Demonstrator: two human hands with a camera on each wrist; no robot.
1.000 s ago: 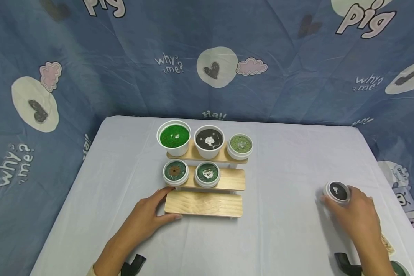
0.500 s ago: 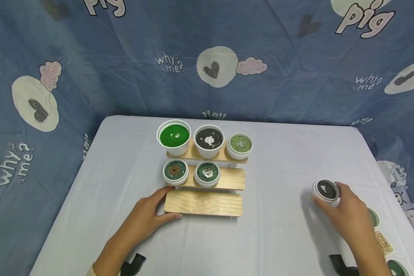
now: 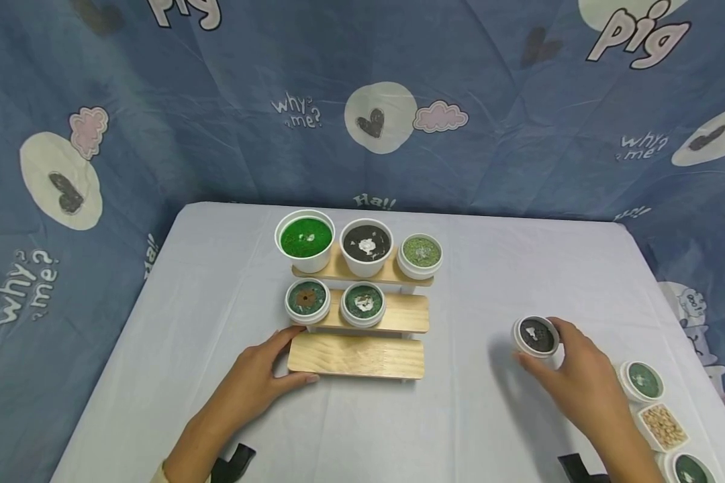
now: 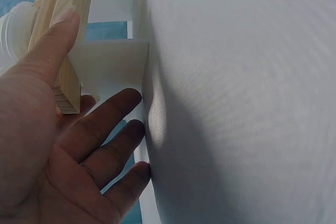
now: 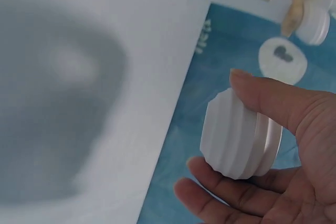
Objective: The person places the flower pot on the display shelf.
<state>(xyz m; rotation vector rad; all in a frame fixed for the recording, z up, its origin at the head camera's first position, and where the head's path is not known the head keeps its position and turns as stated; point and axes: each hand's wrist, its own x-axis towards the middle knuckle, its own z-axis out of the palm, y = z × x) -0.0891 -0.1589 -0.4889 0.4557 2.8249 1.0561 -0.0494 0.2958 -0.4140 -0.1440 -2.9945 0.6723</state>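
Observation:
My left hand (image 3: pixel 260 372) grips the left end of the lowest shelf of a three-step wooden display stand (image 3: pixel 362 357), thumb along its front edge. In the left wrist view the thumb lies on the wood, the other fingers spread beside a white support (image 4: pixel 113 59). At the right, my right hand (image 3: pixel 586 386) holds a small white pot (image 3: pixel 536 337) with a dark top and a white patch, its shadow falling on the cloth to the lower left. The right wrist view shows the pot's ribbed side (image 5: pixel 231 135) between thumb and fingers.
Three pots stand on the top shelf: bright green (image 3: pixel 305 238), dark (image 3: pixel 366 243) and pale green (image 3: pixel 421 251). Two green-topped pots (image 3: pixel 363 304) share the middle shelf's left part. At the right edge are another green pot (image 3: pixel 644 380), a square tub of beige pieces (image 3: pixel 663 426) and one more pot (image 3: pixel 691 469).
My right hand has moved left across the table with the small pot, uncovering the green pot and the square tub at the right. The left hand and the stand have stayed put.

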